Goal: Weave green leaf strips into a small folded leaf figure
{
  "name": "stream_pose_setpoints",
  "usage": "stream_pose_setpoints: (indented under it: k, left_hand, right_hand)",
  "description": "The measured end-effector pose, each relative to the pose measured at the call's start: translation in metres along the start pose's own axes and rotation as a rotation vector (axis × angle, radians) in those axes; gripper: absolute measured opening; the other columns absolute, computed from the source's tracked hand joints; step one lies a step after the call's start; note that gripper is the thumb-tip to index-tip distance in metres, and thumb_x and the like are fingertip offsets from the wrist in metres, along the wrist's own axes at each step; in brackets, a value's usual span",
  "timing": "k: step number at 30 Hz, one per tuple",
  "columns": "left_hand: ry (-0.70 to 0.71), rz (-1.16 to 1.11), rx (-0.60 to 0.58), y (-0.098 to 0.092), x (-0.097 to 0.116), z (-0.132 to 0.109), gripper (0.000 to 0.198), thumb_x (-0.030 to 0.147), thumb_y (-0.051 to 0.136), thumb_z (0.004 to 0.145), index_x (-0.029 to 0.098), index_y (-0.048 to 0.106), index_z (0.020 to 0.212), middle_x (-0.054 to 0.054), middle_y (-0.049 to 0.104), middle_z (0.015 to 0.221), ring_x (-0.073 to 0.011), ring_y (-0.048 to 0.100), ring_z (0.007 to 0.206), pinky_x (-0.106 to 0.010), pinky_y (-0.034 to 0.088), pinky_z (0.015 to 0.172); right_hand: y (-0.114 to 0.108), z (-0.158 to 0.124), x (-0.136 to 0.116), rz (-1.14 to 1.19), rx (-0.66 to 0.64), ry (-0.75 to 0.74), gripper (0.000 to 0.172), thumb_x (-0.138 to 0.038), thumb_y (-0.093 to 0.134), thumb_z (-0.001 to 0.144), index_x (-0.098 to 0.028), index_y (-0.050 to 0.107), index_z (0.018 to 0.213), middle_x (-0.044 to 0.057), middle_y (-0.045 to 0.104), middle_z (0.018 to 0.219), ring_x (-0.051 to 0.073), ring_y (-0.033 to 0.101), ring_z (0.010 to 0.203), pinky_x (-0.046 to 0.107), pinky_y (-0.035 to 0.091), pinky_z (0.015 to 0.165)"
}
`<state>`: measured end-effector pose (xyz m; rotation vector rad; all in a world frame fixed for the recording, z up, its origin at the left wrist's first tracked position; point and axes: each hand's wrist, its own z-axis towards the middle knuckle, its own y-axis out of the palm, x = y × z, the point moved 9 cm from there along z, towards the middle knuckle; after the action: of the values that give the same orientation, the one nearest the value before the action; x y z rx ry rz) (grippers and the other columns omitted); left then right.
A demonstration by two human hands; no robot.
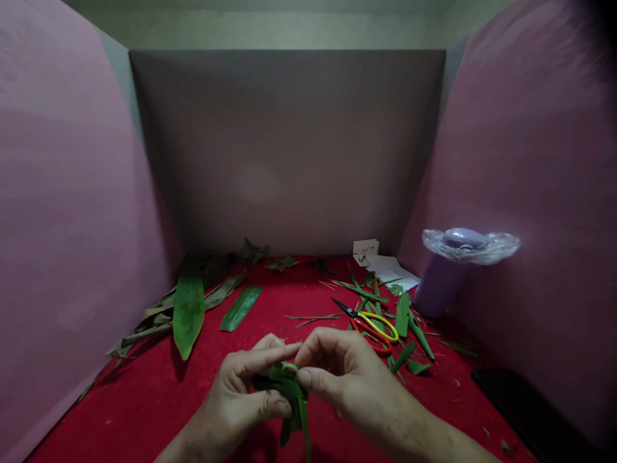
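Pinched a small folded bundle of green leaf strips [290,387] between thumb and fingertips of the right hand [354,373], nearly closed; braced it with thumb and fingers of the left hand [238,392], parted about its width. Held it low over the near middle of the red cloth [154,402]. Found open cloth leftward, toward the pink side wall [67,218]. Had less room rightward, with black-bladed, yellow-and-red-handled scissors [352,312] just beyond the knuckles. Saw a flat grey panel [289,148] along the far edge.
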<state>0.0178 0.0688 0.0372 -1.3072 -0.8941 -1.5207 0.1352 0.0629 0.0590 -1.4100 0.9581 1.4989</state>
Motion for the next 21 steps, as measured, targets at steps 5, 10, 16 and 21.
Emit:
stream_pose_setpoints:
  k: [5, 10, 16, 21]
  left_hand:
    - [-0.010, 0.153, 0.039, -0.005, -0.001, -0.004, 0.051, 0.014, 0.076, 0.058, 0.036, 0.067, 0.103, 0.000, 0.071, 0.080, -0.0267, 0.053, 0.103, -0.044, 0.019, 0.106]
    - [0.003, 0.249, 0.033, -0.005, 0.001, -0.005, 0.059, 0.013, 0.073, 0.061, 0.039, 0.060, 0.113, 0.003, 0.073, 0.079, -0.0274, 0.048, 0.113, -0.047, 0.000, 0.109]
    - [0.040, 0.263, 0.044, -0.002, 0.008, -0.002, 0.065, 0.011, 0.073, 0.061, 0.037, 0.056, 0.118, 0.004, 0.072, 0.070, -0.0242, 0.060, 0.094, -0.049, 0.005, 0.109]
    - [0.001, 0.062, 0.042, -0.001, 0.004, -0.003, 0.067, 0.009, 0.071, 0.062, 0.034, 0.054, 0.122, 0.002, 0.071, 0.071, -0.0177, 0.063, 0.069, -0.033, 0.050, 0.079]
  right_hand:
    - [0.001, 0.003, 0.016, 0.067, -0.031, 0.141, 0.010, -0.010, 0.060, 0.065, -0.017, 0.054, 0.067, -0.007, 0.046, 0.052, 0.005, 0.035, 0.042, 0.016, 0.027, 0.039]
    - [-0.001, 0.001, 0.018, -0.161, -0.047, 0.149, 0.010, -0.007, 0.056, 0.068, -0.016, 0.057, 0.063, -0.006, 0.047, 0.050, 0.005, 0.036, 0.043, 0.017, 0.026, 0.039]
    - [0.000, 0.001, 0.013, -0.207, 0.000, 0.068, 0.010, -0.011, 0.055, 0.071, -0.015, 0.056, 0.062, -0.004, 0.052, 0.055, 0.006, 0.043, 0.050, 0.017, 0.031, 0.045]
    - [-0.001, 0.000, 0.013, -0.110, 0.088, -0.053, 0.009, -0.014, 0.052, 0.073, -0.017, 0.049, 0.065, -0.004, 0.053, 0.059, 0.009, 0.051, 0.054, 0.018, 0.038, 0.047]
